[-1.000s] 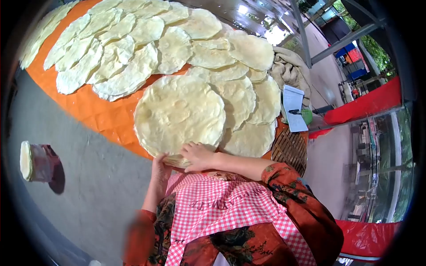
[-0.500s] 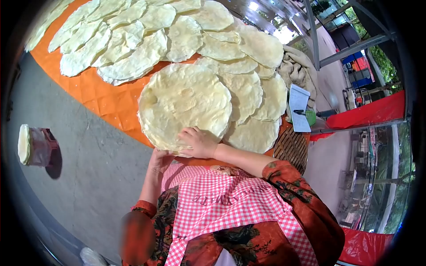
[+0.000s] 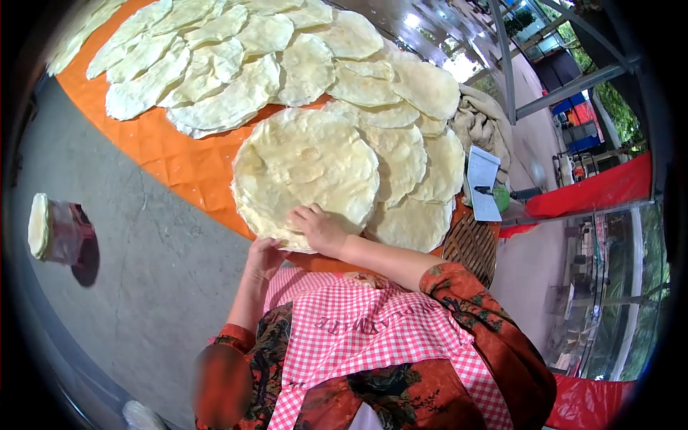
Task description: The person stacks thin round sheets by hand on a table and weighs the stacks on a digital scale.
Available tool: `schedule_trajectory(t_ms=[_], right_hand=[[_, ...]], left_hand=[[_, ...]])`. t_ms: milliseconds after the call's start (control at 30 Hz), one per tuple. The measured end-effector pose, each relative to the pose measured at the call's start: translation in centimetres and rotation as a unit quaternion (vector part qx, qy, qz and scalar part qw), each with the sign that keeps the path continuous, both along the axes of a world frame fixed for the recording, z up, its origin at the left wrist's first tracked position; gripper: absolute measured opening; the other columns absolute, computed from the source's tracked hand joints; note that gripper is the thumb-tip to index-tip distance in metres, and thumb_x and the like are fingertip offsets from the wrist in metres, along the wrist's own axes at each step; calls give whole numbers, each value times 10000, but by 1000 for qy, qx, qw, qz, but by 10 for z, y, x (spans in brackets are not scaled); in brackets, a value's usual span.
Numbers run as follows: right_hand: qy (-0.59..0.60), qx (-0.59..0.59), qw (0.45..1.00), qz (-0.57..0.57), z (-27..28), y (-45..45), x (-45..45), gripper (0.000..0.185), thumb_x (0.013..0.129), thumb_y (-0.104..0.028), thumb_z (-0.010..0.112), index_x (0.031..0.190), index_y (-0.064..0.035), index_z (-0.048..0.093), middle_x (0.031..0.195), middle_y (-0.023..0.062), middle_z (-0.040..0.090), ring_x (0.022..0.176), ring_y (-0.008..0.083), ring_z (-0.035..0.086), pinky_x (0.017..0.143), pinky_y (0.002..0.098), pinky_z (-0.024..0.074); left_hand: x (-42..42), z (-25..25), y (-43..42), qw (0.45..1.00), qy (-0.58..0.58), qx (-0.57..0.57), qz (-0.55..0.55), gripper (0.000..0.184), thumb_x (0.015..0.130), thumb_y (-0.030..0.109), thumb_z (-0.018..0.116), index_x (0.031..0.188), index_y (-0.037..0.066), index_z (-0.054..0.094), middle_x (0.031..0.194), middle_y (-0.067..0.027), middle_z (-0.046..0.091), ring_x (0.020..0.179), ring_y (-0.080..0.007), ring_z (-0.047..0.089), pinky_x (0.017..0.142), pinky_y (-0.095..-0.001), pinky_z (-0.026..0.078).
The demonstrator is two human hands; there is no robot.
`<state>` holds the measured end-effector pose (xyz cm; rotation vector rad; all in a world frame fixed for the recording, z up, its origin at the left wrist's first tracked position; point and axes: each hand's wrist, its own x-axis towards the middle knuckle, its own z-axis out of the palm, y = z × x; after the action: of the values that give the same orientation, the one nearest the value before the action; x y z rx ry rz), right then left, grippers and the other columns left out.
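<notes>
Since the first frame, the right hand (image 3: 322, 228) has slid a little farther onto the flatbread stack (image 3: 308, 161) at the counter's (image 3: 175, 165) near edge; its grip lies loosely open on top, while the left hand (image 3: 264, 259) meets the rim, fingers partly hidden, so how closed its grip is cannot be told. Right of them sits a slatted basket (image 3: 469, 247), then a green thing (image 3: 500, 199) half hidden by a notebook (image 3: 483, 172). Leftward, a see-through container (image 3: 63, 235) with a pale top stands on the floor (image 3: 143, 279), its contents unclear.
</notes>
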<state>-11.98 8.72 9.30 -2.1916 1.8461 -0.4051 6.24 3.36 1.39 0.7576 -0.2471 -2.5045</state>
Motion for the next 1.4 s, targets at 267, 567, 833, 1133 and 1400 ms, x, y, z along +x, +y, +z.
schedule_trajectory(t_ms=[267,567,833,1133,1400], right_hand=[[30,11,999,13,1,1,12,412,777,-59,513,1187,-28,492,1169,94,507,994,301,500,825,390,491],[-2,2,1000,-31,2,3,-5,358,763,-72,557,1121,-74,571,1113,155,594,993,359,568,804,407,487],[-182,72,979,-49,235,-88,-56,381,699,23,576,1069,-27,654,885,122,695,755,154,629,756,313,517],[-598,170,744,-243,129,-50,-165,540,738,-102,734,1219,26,524,1121,141,624,1035,232,612,936,367,490],[-676,184,579,-417,-55,20,-164,547,862,-215,637,1291,70,452,1233,190,565,1117,296,559,985,407,430]], left_hand=[[-5,-4,-1,999,-27,-38,11,373,779,38,492,1151,19,514,989,-80,595,912,-221,591,800,-428,535],[-18,48,-6,993,85,-74,21,545,864,73,500,1376,75,313,1288,-110,474,1122,-265,542,945,-461,478],[0,33,-38,990,-65,-68,102,567,886,263,606,1370,132,342,1280,-76,479,1187,-263,479,931,-456,426],[22,18,-63,979,-101,-144,100,479,828,207,650,1235,7,496,1150,-108,616,1081,-222,585,925,-357,476],[35,9,-67,972,-190,-135,-36,532,773,29,568,1289,12,443,1143,-116,594,1001,-251,607,827,-373,516]])
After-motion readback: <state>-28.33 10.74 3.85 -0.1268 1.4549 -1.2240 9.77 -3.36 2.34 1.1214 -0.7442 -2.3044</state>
